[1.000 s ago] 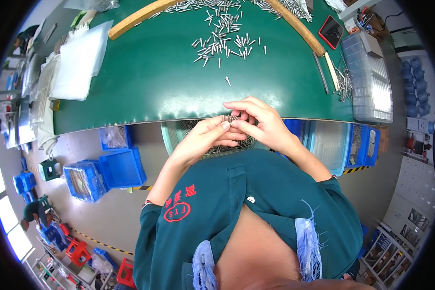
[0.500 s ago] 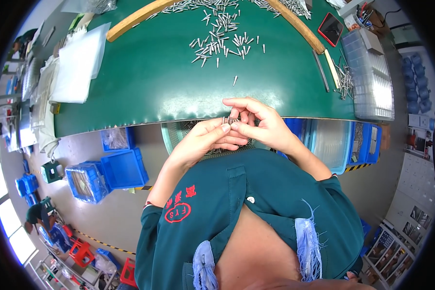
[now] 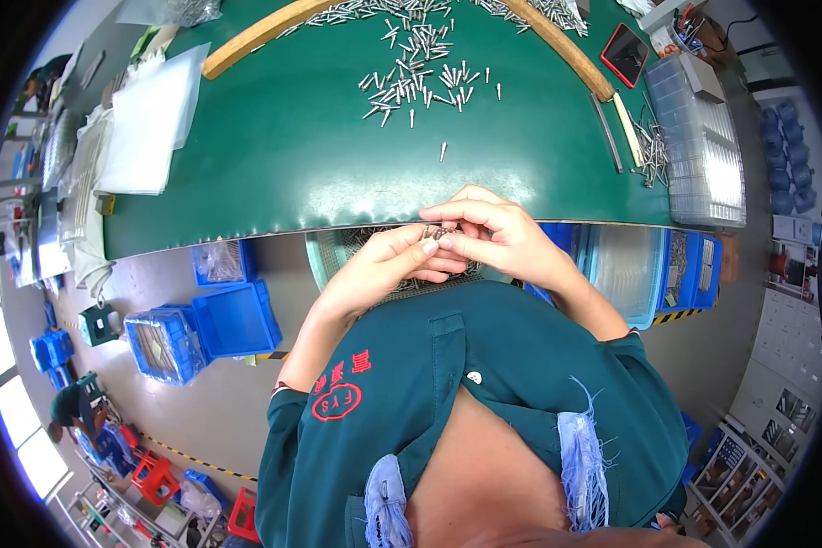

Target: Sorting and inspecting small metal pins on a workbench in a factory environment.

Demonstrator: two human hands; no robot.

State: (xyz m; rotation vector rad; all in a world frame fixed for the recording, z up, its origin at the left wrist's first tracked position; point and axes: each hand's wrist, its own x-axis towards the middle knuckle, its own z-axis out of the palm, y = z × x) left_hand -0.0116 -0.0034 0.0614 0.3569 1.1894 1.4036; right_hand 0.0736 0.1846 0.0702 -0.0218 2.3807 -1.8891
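Over the near edge of the green table (image 3: 274,164), my two hands meet around a few small metal pins. My left hand (image 3: 385,263) is closed, its thumb pressing on these small metal pins (image 3: 437,233) against the fingers. From the other side, my right hand (image 3: 502,239) pinches the same pins between thumb and fingers, with its index finger lying over them. The fingers partly cover the pins, so I cannot tell how many there are. A single metal pin (image 3: 443,152) lies on the table just beyond my hands. Farther back spreads a loose heap of similar pins (image 3: 416,87).
Below the hands sits a teal basket (image 3: 322,265) with metal parts. Wooden strips (image 3: 566,50) border the heap. On the right are a red-edged phone (image 3: 625,55), thin rods (image 3: 650,151) and clear plastic boxes (image 3: 703,137). White sheets (image 3: 146,128) lie left; blue crates (image 3: 237,320) stand on the floor.
My right index finger has come down and curled over the pins, covering more of them. The hands stay together at the same place, and the lone pin has barely shifted.
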